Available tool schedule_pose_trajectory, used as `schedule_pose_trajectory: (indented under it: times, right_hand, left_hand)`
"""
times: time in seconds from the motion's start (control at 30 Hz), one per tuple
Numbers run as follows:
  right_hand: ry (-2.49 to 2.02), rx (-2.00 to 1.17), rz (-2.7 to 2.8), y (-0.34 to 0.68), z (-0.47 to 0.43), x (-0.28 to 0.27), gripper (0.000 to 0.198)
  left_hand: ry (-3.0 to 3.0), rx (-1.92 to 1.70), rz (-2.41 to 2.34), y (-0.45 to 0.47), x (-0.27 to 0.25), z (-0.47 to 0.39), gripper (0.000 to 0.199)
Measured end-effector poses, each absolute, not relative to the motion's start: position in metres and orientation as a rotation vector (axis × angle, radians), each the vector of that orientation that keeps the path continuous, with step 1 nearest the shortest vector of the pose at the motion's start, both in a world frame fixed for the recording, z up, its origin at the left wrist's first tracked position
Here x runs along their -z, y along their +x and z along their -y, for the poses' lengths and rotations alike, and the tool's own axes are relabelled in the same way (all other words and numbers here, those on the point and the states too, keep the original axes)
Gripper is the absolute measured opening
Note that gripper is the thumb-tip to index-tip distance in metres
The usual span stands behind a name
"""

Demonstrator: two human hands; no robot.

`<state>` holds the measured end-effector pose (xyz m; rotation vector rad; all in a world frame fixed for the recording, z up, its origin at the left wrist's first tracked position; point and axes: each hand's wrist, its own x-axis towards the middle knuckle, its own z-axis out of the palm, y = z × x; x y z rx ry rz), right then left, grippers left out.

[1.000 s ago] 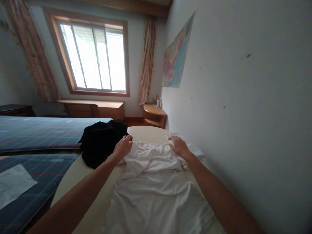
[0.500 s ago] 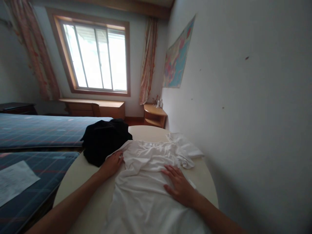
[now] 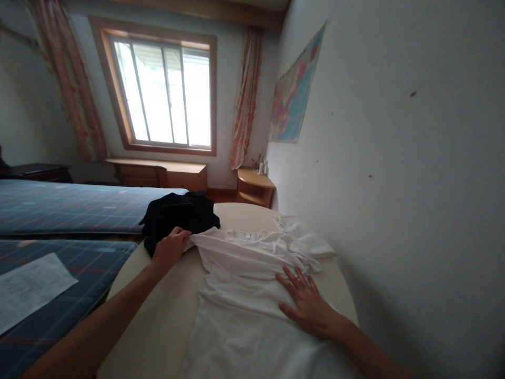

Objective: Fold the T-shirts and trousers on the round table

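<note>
A white T-shirt [image 3: 244,300] lies spread on a round cream table [image 3: 153,321], its neckline toward the far side and its body creased. My left hand [image 3: 171,247] pinches the shirt's left sleeve at its end, beside a heap of black cloth [image 3: 177,213]. Flat on the right part of the shirt's body rests my right hand [image 3: 303,302], fingers spread. Beyond the shirt's right shoulder, another piece of white cloth [image 3: 311,239] lies near the table's edge.
Close along the right runs a white wall [image 3: 414,237] with a map [image 3: 298,89]. To the left are plaid mattresses [image 3: 79,208], one bearing a sheet of paper [image 3: 35,289]. A corner shelf [image 3: 254,181] and a wooden desk [image 3: 181,173] stand beyond the table.
My left hand has moved outward and away from me, drawing the left sleeve out toward the black cloth. The shirt's upper part looks flatter. My right hand stays on the shirt, fingers more spread.
</note>
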<state>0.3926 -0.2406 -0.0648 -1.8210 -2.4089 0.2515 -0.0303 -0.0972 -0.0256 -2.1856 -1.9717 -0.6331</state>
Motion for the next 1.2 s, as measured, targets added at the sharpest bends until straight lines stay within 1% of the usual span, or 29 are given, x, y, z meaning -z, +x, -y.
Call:
schedule_pose_trajectory:
  times: [0.1,0.17,0.23,0.33,0.4,0.47,0.53,0.63,0.7,0.83,0.9,0.97,1.07,1.2]
  right_hand:
    - [-1.794,-0.195,2.416,0.384,0.239,0.06,0.071]
    - [-1.674,-0.178,2.465,0.371,0.242,0.055,0.068]
    - [-1.525,-0.229,2.538,0.358,0.245,0.049,0.066]
    - [-1.412,-0.364,2.614,0.342,0.245,0.045,0.07]
    - [-1.424,-0.42,2.614,0.336,0.242,0.045,0.073]
    - [-1.467,-0.441,2.593,0.331,0.236,0.047,0.075]
    - [-1.512,-0.43,2.568,0.324,0.228,0.049,0.077]
    - [-1.548,-0.41,2.559,0.312,0.21,0.047,0.08]
    - [-1.527,-0.374,2.567,0.304,0.195,0.044,0.076]
    - [-1.446,-0.169,2.472,0.304,0.168,0.04,0.045]
    - [-1.426,-0.058,2.383,0.314,0.16,0.044,0.038]
    - [-1.405,0.002,2.304,0.325,0.159,0.052,0.036]
    - [-1.384,0.003,2.229,0.337,0.165,0.062,0.037]
    - [-1.413,-0.007,2.229,0.332,0.184,0.066,0.039]
  left_hand:
    - [-2.17,0.64,1.964,-0.018,0.022,0.102,0.029]
    - [-2.255,0.678,1.89,-0.001,0.028,0.112,0.026]
    - [-2.447,0.688,1.756,0.02,0.04,0.125,0.025]
    - [-2.664,0.633,1.612,0.048,0.061,0.142,0.033]
    - [-2.698,0.559,1.606,0.059,0.071,0.146,0.042]
    - [-2.662,0.441,1.661,0.066,0.074,0.142,0.045]
    - [-2.603,0.33,1.73,0.071,0.07,0.131,0.043]
    - [-2.545,0.274,1.782,0.083,0.059,0.112,0.033]
    - [-2.524,0.306,1.782,0.098,0.052,0.103,0.027]
    - [-2.52,0.45,1.708,0.128,0.05,0.104,0.026]
    - [-2.547,0.538,1.636,0.134,0.054,0.11,0.024]
    - [-2.588,0.658,1.531,0.133,0.06,0.117,0.023]
    - [-2.649,0.847,1.354,0.123,0.068,0.127,0.022]
    - [-2.677,0.948,1.335,0.109,0.079,0.143,0.027]
